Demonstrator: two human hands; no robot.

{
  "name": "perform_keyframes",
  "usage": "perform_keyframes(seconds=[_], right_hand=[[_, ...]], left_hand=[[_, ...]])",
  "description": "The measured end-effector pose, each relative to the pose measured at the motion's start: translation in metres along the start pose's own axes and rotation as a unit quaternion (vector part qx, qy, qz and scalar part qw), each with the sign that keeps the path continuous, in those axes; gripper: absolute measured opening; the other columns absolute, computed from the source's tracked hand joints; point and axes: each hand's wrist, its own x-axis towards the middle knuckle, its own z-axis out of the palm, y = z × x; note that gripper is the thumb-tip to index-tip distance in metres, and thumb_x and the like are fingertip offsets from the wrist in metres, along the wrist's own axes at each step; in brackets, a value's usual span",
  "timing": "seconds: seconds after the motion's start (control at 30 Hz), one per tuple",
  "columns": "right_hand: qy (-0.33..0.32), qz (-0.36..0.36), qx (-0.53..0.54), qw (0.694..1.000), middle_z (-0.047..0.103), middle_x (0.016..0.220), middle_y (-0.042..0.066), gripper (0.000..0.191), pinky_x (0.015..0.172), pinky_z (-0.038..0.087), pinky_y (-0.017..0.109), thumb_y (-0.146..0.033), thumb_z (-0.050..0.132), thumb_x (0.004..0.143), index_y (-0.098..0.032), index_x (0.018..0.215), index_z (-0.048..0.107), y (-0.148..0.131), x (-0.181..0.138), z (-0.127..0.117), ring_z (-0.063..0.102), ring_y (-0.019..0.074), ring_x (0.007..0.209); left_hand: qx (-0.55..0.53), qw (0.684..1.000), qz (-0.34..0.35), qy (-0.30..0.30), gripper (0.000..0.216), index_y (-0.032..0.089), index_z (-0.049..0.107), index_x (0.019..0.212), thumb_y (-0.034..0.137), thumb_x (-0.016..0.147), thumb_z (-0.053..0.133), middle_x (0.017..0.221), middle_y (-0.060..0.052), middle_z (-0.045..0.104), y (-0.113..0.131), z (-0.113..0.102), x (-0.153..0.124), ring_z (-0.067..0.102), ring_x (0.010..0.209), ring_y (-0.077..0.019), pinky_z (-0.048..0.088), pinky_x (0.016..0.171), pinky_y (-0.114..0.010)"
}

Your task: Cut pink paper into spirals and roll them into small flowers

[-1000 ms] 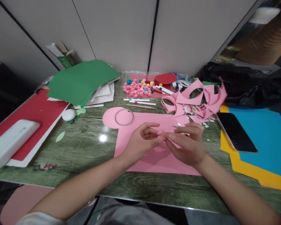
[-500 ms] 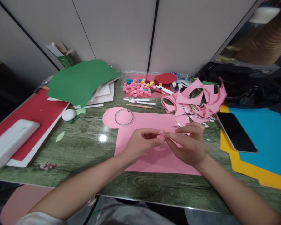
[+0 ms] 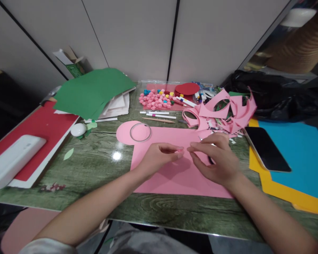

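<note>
My left hand (image 3: pixel 157 157) pinches a small rolled piece of pink paper (image 3: pixel 180 150) between thumb and fingertips. Just to its right, a narrow gap apart, my right hand (image 3: pixel 219 160) has its thumb and index fingertips together; anything between them is too small to make out. Both hands hover over a large pink paper sheet (image 3: pixel 172 181). Partly hidden behind the right hand lie scissors, with a dark handle loop (image 3: pixel 211 160) showing. A thin ring (image 3: pixel 130 134) rests on a pink paper circle (image 3: pixel 122 133) at the sheet's upper left corner.
Many small pink paper rolls (image 3: pixel 155 100) fill a clear tray at the back. Pink cut-out scraps (image 3: pixel 216 109) pile up at the back right. A phone (image 3: pixel 267 150) lies on blue and yellow sheets. Green sheets (image 3: pixel 95 88) and a white device (image 3: pixel 17 158) are leftward.
My right hand has drawn slightly right, and its fingertips have come away from the small pink paper roll. My left hand still holds the roll in nearly the same spot.
</note>
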Motion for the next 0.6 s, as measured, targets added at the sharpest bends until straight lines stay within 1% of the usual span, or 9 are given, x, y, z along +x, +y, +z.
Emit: perform_keyframes(seconds=[0.07, 0.13, 0.23, 0.37, 0.5, 0.6], right_hand=[[-0.027, -0.01, -0.005, 1.0, 0.064, 0.07, -0.003, 0.037, 0.073, 0.037, 0.034, -0.016, 0.062, 0.077, -0.028, 0.111, 0.052, -0.0004, -0.0002, 0.0016, 0.055, 0.016, 0.073], [-0.052, -0.009, -0.014, 0.998, 0.067, 0.074, -0.002, 0.032, 0.075, 0.035, 0.035, -0.019, 0.06, 0.081, -0.027, 0.111, 0.052, -0.0005, -0.001, 0.0044, 0.056, 0.0161, 0.075], [-0.078, 0.006, -0.017, 0.997, 0.07, 0.075, -0.002, 0.034, 0.076, 0.034, 0.035, -0.02, 0.059, 0.083, -0.025, 0.115, 0.049, 0.0002, -0.0016, 0.007, 0.056, 0.016, 0.075], [-0.108, 0.002, -0.017, 0.994, 0.07, 0.075, -0.003, 0.032, 0.076, 0.033, 0.034, -0.024, 0.055, 0.087, -0.025, 0.117, 0.048, 0.0011, -0.0007, 0.0065, 0.055, 0.0154, 0.073], [-0.12, -0.016, -0.022, 0.992, 0.069, 0.075, -0.003, 0.041, 0.077, 0.032, 0.034, -0.024, 0.056, 0.086, -0.026, 0.126, 0.043, 0.004, -0.0028, 0.0072, 0.056, 0.014, 0.072], [-0.126, -0.044, -0.026, 0.991, 0.068, 0.073, -0.003, 0.051, 0.078, 0.031, 0.033, -0.017, 0.054, 0.087, -0.027, 0.133, 0.035, 0.0066, -0.0061, 0.0085, 0.055, 0.0138, 0.074]], left_hand=[[0.026, 1.0, 0.007, -0.01, 0.025, 0.016, 0.071, 0.085, 0.03, 0.065, 0.073, 0.083, -0.006, 0.072, -0.001, -0.0004, 0.0, 0.063, 0.072, -0.0143, 0.049, 0.07, -0.027], [0.051, 0.998, 0.021, -0.013, 0.021, 0.016, 0.071, 0.084, 0.027, 0.067, 0.071, 0.081, -0.006, 0.072, -0.0022, 0.0, -0.0002, 0.064, 0.073, -0.0154, 0.049, 0.07, -0.027], [0.095, 0.995, 0.04, -0.002, 0.016, 0.016, 0.071, 0.083, 0.02, 0.068, 0.067, 0.081, -0.006, 0.072, -0.0033, 0.0006, -0.0004, 0.065, 0.075, -0.017, 0.05, 0.07, -0.027], [0.156, 0.985, 0.071, 0.017, 0.016, 0.016, 0.07, 0.082, 0.022, 0.067, 0.067, 0.081, -0.006, 0.072, -0.0038, 0.0001, -0.0002, 0.065, 0.074, -0.0173, 0.05, 0.068, -0.027], [0.21, 0.973, 0.088, 0.028, 0.015, 0.016, 0.07, 0.081, 0.023, 0.068, 0.066, 0.079, -0.006, 0.071, -0.0051, -0.0004, -0.0007, 0.064, 0.072, -0.017, 0.05, 0.067, -0.027], [0.239, 0.966, 0.097, 0.028, 0.014, 0.017, 0.071, 0.08, 0.022, 0.069, 0.064, 0.079, -0.005, 0.071, -0.0061, -0.0002, -0.0013, 0.063, 0.072, -0.0177, 0.05, 0.068, -0.029]])
